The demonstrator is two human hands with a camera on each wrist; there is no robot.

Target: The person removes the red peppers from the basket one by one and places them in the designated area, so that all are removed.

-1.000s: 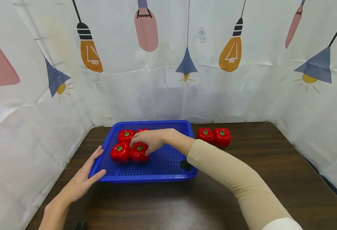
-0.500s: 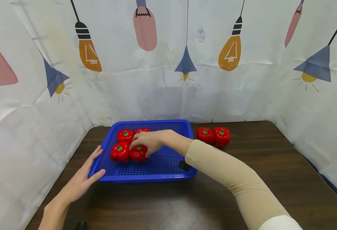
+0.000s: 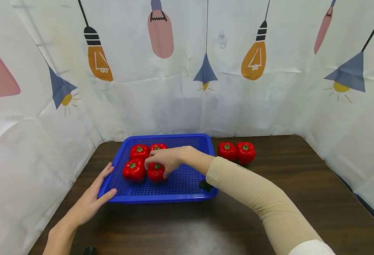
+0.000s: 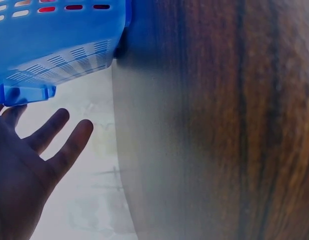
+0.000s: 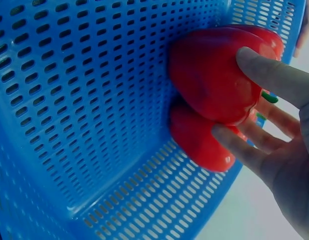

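Observation:
A shallow blue plastic basket (image 3: 187, 198) with a mesh bottom bears several glossy red bell peppers in its left half. My right hand (image 3: 166, 159) reaches in from the right and grips the front right red bell pepper (image 3: 156, 174), fingers on its far side and thumb on its near right side. In the right wrist view the thumb presses on the held pepper (image 5: 214, 75), its green stem partly hidden by the fingers. Close by sit the front left pepper (image 3: 134, 170) and two back ones. My left hand (image 3: 89, 202) rests at the basket's left rim, fingers straight and spread.
Two more red bell peppers (image 3: 227, 151) stand side by side on the dark wooden table (image 3: 285, 170), right of the basket. A white printed curtain (image 3: 174, 113) encloses the back and sides. A small dark object (image 3: 90, 250) shows at the front left edge.
The pepper in my right hand has shifted slightly right, opening a small gap from the front left pepper. My left hand stays at the basket rim.

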